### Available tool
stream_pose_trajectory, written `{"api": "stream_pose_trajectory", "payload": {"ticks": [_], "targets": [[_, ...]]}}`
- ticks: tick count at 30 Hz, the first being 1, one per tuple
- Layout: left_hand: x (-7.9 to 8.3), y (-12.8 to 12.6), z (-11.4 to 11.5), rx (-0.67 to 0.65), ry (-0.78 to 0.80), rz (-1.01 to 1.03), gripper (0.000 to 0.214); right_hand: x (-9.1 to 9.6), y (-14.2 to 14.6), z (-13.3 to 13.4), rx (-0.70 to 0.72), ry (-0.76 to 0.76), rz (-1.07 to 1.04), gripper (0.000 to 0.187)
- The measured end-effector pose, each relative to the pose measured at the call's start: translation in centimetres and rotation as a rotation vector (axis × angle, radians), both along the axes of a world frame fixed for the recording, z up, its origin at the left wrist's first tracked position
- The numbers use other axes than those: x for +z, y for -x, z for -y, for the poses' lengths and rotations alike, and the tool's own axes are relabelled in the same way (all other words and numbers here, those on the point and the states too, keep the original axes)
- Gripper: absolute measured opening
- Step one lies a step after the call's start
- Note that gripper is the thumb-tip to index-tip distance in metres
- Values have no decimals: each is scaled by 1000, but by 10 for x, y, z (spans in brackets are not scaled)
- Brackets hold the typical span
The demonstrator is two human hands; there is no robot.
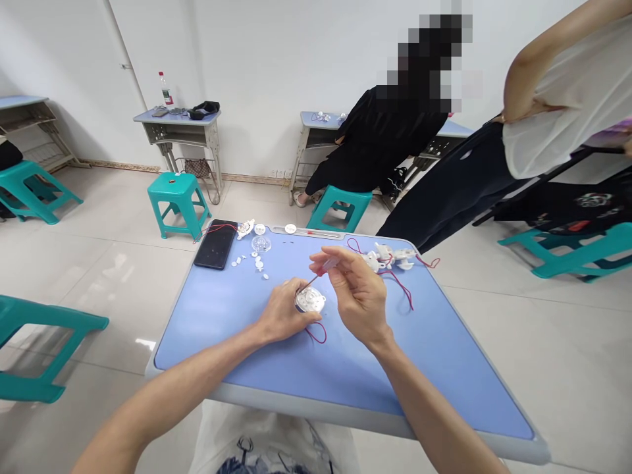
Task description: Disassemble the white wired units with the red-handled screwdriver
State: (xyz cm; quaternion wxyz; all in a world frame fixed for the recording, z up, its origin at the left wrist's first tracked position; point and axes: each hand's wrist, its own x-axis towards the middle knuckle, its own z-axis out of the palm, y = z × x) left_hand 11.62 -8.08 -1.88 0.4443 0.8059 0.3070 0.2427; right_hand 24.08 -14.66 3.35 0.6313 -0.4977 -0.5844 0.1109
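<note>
Round white plastic housing (pixel 311 300) gripped in the left hand (pixel 282 311), near the middle of the blue bench (pixel 212 329); small screwdriver (pixel 316 276) pinched in the right hand (pixel 356 296), tip at the housing's rim; red wire (pixel 316 332) looped just beside; white plastic parts (pixel 385 258) toward the far edge; black phone (pixel 216 244) at the far left corner.

Plain white plaster walls (pixel 257 66) are enclosing the room, and a white door (pixel 64 66) is standing closed at the far left. A narrow brown skirting strip (pixel 118 166) is running along the wall's base, while glossy cream floor tiles (pixel 108 276) are reflecting soft, even light. A grey metal school desk with a pale blue top (pixel 178 118) is standing against the wall, carrying a clear plastic bottle with a red label (pixel 164 89). A second grey-and-blue desk (pixel 316 120) is standing further right, and a teal plastic stool (pixel 178 191) is sitting on the tiles nearby, with others (pixel 582 250) scattered around.
</note>
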Motion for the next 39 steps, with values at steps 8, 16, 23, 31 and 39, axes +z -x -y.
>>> {"api": "stream_pose_trajectory", "payload": {"ticks": [8, 16, 23, 31, 39], "targets": [[0, 0, -1, -7, 3, 8, 41, -2, -2, -1, 9, -3, 14, 29], [2, 1, 1, 6, 10, -3, 41, 5, -2, 2, -1, -50, -34, 24], [-5, 1, 0, 37, 28, 2, 49, 8, -20, 15, -227, -185, -5, 22], [-4, 0, 1, 53, 24, -6, 47, -47, -65, 49, -200, -170, 665, 31], [-5, 0, 1, 51, 16, 16, 47, -73, -78, 65, -13, -29, 934, 36]]}}
